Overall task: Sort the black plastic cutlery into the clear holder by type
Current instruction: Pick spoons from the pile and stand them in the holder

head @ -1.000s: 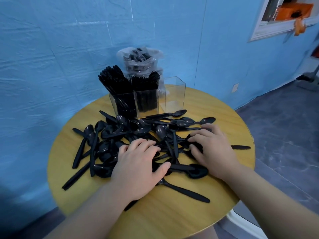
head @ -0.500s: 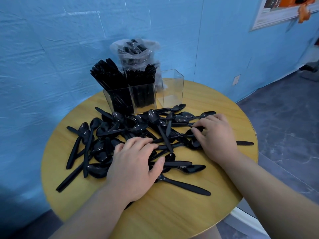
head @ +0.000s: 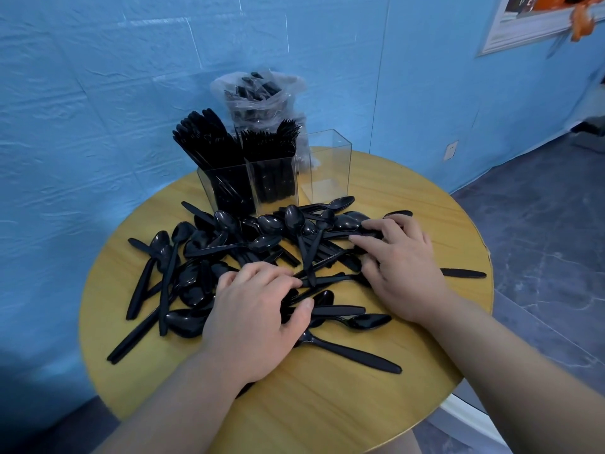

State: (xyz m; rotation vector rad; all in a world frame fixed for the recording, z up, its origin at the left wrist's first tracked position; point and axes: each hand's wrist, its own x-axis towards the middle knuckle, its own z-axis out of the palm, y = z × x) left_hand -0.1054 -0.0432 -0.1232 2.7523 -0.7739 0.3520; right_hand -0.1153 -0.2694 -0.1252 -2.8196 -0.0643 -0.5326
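A heap of black plastic spoons (head: 255, 244) lies spread over the round wooden table (head: 327, 398). Behind it stands the clear holder (head: 327, 172) with three compartments: the left one packed with knives (head: 209, 142), the middle one with forks (head: 271, 149), the right one holding nothing. My left hand (head: 255, 319) rests palm down on the near side of the heap, fingers bent over spoon handles. My right hand (head: 399, 270) lies on the heap's right side, its fingers curled around several spoon handles.
A clear plastic bag (head: 258, 96) of more black cutlery stands behind the holder against the blue wall. One lone black handle (head: 463, 273) lies by the table's right rim. The floor drops away to the right.
My right hand has slid further back and left into the heap, gathering spoon handles. My left hand has stayed nearly in place. The camera has tilted down a little.
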